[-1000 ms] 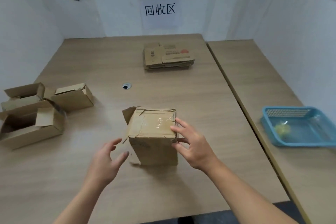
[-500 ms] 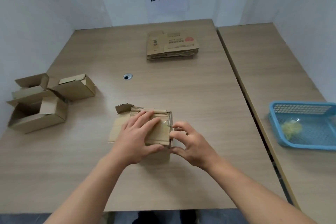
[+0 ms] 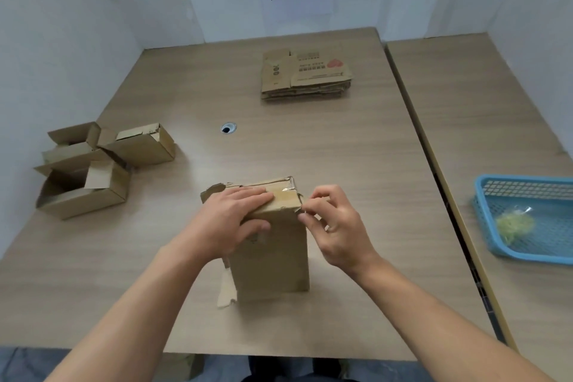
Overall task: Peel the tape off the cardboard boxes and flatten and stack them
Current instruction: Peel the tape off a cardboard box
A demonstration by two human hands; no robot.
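Cardboard box [image 3: 273, 257] stood on end near the front edge of the table [image 3: 310, 146], right under us. Our left hand [image 3: 229, 223] lay flat over its top, thumb down the front face, pinning it. Our right hand [image 3: 338, 226] had thumb and forefinger pinched at the top right corner, where the tape [image 3: 286, 194] ends.

We reckon the box is light and empty, so it'd tip or slide without that pinning hand. The walls are stiff but crush at the corners, and the shiny tape looks slippery, so grab its loose end, not the card.

Further out we had three open boxes [image 3: 83, 192] on the left and one stack of flattened boxes [image 3: 307, 77] at the far side (layers too thin to count). On the right sat one blue basket [image 3: 524, 178] holding what looked like one wad of peeled tape [image 3: 514, 223].
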